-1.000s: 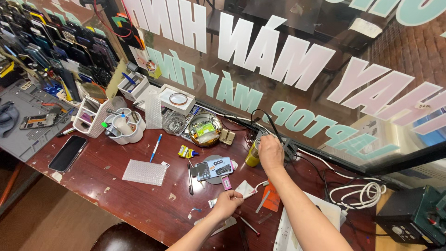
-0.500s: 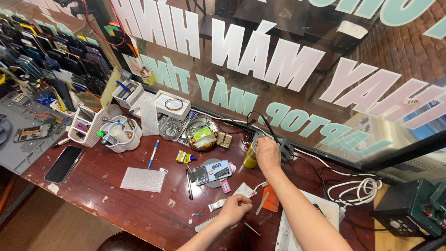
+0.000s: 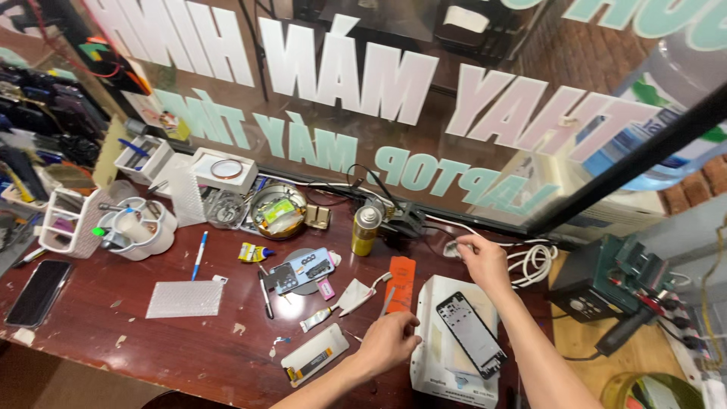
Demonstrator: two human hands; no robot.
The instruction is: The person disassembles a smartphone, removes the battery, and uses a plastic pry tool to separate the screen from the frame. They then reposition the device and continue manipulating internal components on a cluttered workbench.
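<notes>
White cable is pinched between the fingertips of the right hand at the back of the dark wooden bench, beside a loose coil of the same cord. It is judged light, limp and springy, best taken near the plug end rather than mid-coil. The left hand is curled loosely, resting at the edge of a white box; whether anything is gripped cannot be told. A black phone frame is laid across that box, judged thin, stiff and easily scratched, best lifted by its long edges. An orange card lies just beside.
</notes>
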